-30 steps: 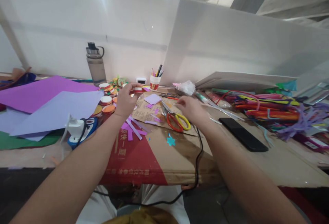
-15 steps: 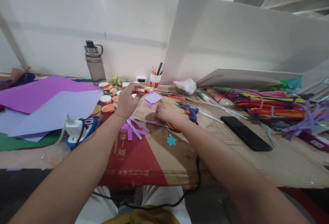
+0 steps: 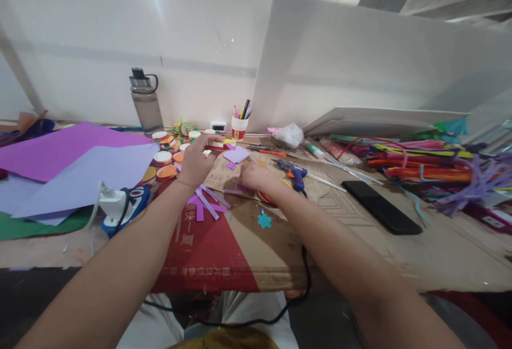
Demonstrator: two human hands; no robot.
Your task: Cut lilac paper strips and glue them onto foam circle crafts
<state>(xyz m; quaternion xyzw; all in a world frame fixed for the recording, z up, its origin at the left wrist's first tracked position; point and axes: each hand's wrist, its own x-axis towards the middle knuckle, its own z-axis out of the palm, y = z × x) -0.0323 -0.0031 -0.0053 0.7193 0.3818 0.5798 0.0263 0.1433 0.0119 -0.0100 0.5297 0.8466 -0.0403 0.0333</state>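
Note:
My left hand (image 3: pixel 198 161) is curled with its fingers round a small red-and-white round piece (image 3: pixel 216 145), like the cut-off bottom of a paper cup. A yellow tip shows just beyond those fingers. Beside it lies a pale purple paper piece (image 3: pixel 237 155) with darker purple scraps around it. My right hand (image 3: pixel 256 176) is closed in a pinch, low over the cardboard near a thin purple strip (image 3: pixel 232 192); what its fingers hold is hidden. Purple paper strips (image 3: pixel 208 202) and a blue star-shaped cutout (image 3: pixel 264 220) lie nearer to me.
Purple sheets (image 3: pixel 92 178) and a blue power socket (image 3: pixel 136 205) are at left. Behind stand a water bottle (image 3: pixel 146 106) and a pen cup (image 3: pixel 239 128). A glue gun (image 3: pixel 296 174), a phone (image 3: pixel 380 206) and coloured pipe cleaners (image 3: pixel 416 162) lie at right; a black cord (image 3: pixel 306 269) hangs in front.
The whole view has shifted slightly. Both hands keep nearly the same places and poses over the cardboard, and the things around them look unmoved.

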